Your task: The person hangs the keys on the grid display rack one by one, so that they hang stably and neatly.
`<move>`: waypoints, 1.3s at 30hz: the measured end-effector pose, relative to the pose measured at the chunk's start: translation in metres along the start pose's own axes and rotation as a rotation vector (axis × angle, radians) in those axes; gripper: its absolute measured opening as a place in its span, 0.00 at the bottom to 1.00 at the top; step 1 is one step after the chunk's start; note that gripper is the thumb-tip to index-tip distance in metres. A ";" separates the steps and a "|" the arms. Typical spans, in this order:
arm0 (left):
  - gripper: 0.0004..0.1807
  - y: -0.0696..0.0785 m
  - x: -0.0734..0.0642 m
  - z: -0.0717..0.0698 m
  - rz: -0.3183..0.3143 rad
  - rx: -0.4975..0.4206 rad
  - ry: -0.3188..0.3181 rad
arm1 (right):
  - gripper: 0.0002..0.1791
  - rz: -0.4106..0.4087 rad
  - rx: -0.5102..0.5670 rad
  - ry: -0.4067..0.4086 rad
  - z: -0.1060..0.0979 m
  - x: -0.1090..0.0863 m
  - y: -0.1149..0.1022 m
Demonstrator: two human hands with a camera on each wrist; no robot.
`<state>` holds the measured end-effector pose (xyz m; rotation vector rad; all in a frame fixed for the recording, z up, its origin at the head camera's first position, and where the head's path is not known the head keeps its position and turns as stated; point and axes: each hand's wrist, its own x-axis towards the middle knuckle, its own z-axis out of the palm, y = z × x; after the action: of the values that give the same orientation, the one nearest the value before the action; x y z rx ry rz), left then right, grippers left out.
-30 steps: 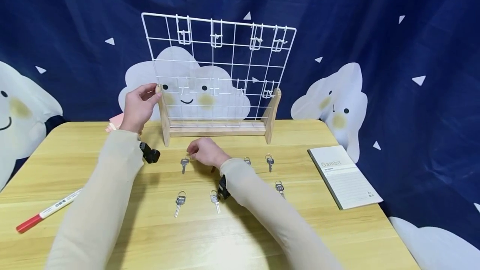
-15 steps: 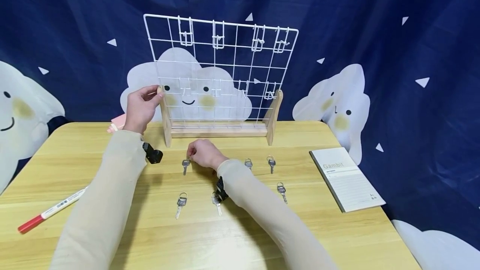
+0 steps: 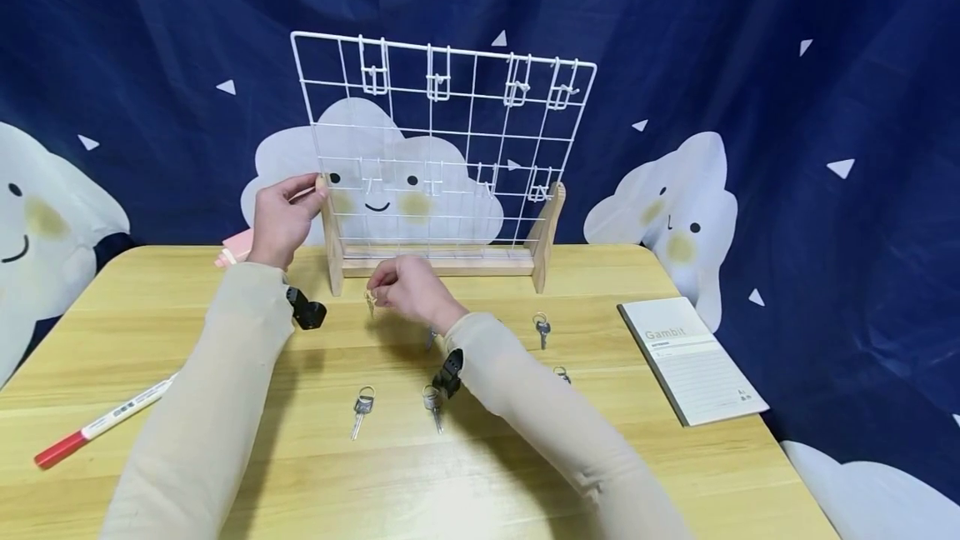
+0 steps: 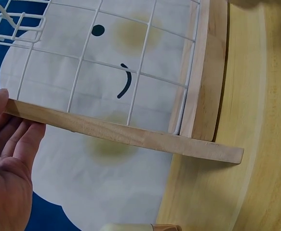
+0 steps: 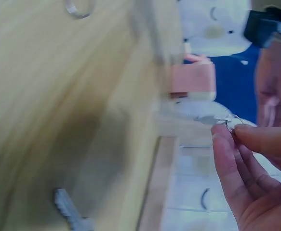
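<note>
My left hand (image 3: 281, 219) pinches the top of the left wooden upright (image 3: 332, 244) of a stand that bears a white wire grid (image 3: 450, 136). In the left wrist view its thumb and fingers (image 4: 27, 142) lie on either side of that upright (image 4: 126, 132). Just in front of the stand, my right hand (image 3: 412, 290) holds a key (image 3: 371, 303) by its ring, lifted off the table. The right wrist view shows the ring between thumb and forefinger; the key (image 5: 210, 119) is blurred. White wire hooks (image 3: 438, 86) hang in two rows on the grid.
More keys with rings lie on the table: two in front (image 3: 362, 412) (image 3: 432, 408), others at right (image 3: 542, 330) (image 3: 562, 374), one partly behind my right wrist (image 3: 431, 338). A notebook (image 3: 693, 361) lies right, a red-capped marker (image 3: 105, 422) left, a pink object (image 3: 237, 247) behind my left hand.
My right hand has picked up the key from the back left of the table and raised it slightly towards the stand. The left hand stays on the upright.
</note>
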<state>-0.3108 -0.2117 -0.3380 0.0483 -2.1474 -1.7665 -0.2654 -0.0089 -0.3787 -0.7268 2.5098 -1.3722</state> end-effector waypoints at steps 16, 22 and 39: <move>0.21 -0.002 0.001 0.000 -0.029 0.019 0.038 | 0.03 -0.066 0.275 0.094 -0.036 -0.005 -0.045; 0.21 -0.001 0.001 0.000 -0.033 0.017 0.036 | 0.04 -0.081 0.252 0.120 -0.047 -0.008 -0.053; 0.19 -0.002 0.002 0.000 -0.003 0.021 0.038 | 0.04 -0.096 0.251 0.171 -0.079 0.003 -0.084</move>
<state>-0.3129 -0.2122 -0.3400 0.0891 -2.1406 -1.7304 -0.2709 0.0099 -0.2647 -0.7131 2.3870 -1.8136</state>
